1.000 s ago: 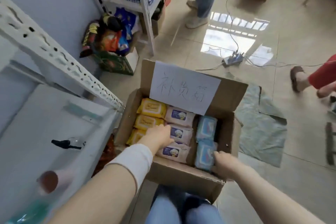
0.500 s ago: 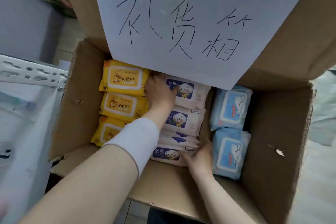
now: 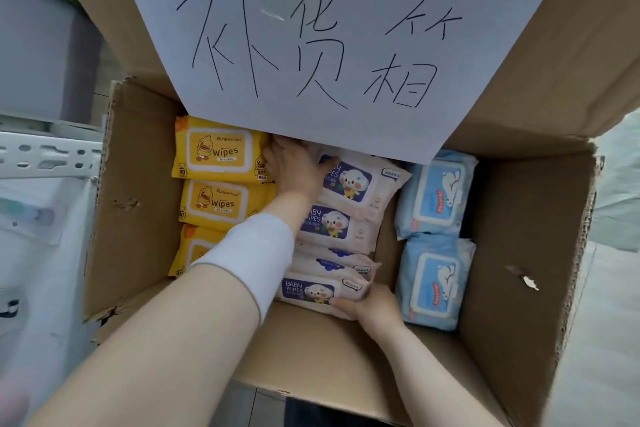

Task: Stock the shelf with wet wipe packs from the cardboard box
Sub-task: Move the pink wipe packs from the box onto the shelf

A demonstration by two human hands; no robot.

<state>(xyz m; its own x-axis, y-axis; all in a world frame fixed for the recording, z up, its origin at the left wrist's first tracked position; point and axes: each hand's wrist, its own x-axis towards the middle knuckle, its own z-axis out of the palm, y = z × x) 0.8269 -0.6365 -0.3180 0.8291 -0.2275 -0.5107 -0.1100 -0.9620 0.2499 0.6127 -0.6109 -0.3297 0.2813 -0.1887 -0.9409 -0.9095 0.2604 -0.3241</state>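
An open cardboard box (image 3: 138, 204) holds three columns of wet wipe packs: yellow packs (image 3: 216, 152) on the left, white baby wipe packs (image 3: 360, 184) in the middle, blue packs (image 3: 436, 198) on the right. My left hand (image 3: 294, 166) reaches deep into the box and grips the far end of the white column, fingers tucked between the yellow and white packs. My right hand (image 3: 370, 305) presses against the near end of the same column at the nearest white pack (image 3: 311, 289). Between them the two hands clamp the white packs.
A white paper sign (image 3: 329, 28) with handwritten characters is stuck on the raised back flap and overhangs the far packs. A white perforated metal shelf rail (image 3: 45, 156) and the shelf board (image 3: 34, 253) stand to the left of the box.
The view has dropped from a wide look at the room to close over the box. Both hands went from the box's near edge into it and now squeeze the white column from both ends.
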